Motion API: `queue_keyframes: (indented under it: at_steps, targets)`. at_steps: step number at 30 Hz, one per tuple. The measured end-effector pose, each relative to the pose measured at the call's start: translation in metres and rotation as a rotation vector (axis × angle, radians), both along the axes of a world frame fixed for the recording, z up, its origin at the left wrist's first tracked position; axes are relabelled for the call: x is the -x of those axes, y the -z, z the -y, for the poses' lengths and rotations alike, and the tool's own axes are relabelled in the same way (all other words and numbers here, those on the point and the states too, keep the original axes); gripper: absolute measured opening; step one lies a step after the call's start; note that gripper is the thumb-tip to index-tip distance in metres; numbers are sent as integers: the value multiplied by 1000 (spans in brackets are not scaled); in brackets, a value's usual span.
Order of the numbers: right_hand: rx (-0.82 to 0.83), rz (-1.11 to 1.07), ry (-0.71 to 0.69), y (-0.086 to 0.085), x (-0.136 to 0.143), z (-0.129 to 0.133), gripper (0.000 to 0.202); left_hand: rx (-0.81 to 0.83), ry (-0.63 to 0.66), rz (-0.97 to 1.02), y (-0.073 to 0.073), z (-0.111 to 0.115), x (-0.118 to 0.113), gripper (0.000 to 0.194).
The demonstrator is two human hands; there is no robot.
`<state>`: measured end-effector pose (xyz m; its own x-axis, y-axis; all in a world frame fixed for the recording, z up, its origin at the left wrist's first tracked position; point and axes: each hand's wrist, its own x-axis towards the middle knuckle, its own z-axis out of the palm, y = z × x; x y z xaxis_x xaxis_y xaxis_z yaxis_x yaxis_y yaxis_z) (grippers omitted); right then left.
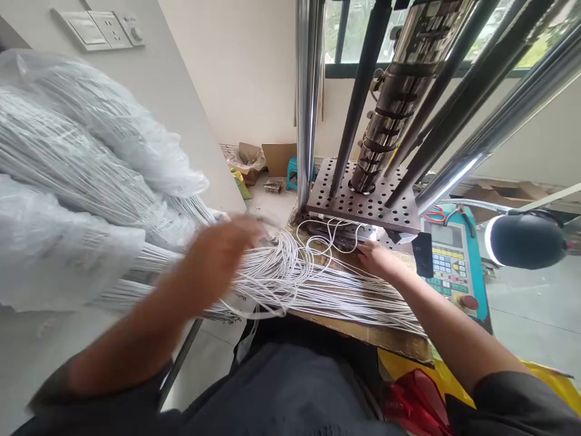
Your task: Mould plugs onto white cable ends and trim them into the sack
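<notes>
A tangle of thin white cables (pixel 281 260) lies across the worktable (pixel 390 339), with loose loops reaching up to the press. My left hand (pixel 231 242) is smeared by motion at the left end of the cables, so its fingers cannot be read. At the press's lower tooling (pixel 342 233), just below the perforated steel plate (pixel 363 209), is my right hand (pixel 372 255). Its fingers are bent together at the tooling's edge, close to a cable loop; what they hold is hidden.
Plastic-wrapped cable bundles (pixel 82 145) are piled at the left. Steel columns (pixel 306 109) rise around the press. On the right stand a teal control panel (pixel 454 260) with red-handled cutters (pixel 434 214) on top and a lit lamp (pixel 521 239). A blue stool (pixel 293 172) is behind.
</notes>
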<state>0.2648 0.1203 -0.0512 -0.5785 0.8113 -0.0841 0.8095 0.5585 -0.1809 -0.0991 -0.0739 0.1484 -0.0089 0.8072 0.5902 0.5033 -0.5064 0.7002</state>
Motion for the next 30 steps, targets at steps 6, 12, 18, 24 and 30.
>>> queue_keyframes:
  at_steps: [6, 12, 18, 24, 30]
  targets:
    - [129, -59, 145, -27, -45, 38, 19, 698, 675, -87, 113, -46, -156, 38]
    - [252, -405, 421, -34, -98, 112, 37, 744, 536, 118, 179, -58, -207, 32]
    - [234, -798, 723, 9, -91, 169, 56, 740, 429, 121, 209, -64, -225, 40]
    - [233, -821, 756, 25, -74, 179, 59, 654, 418, 4, 218, -63, -223, 34]
    - [226, -758, 723, 27, -76, 184, 54, 298, 572, -316, 222, -55, -217, 21]
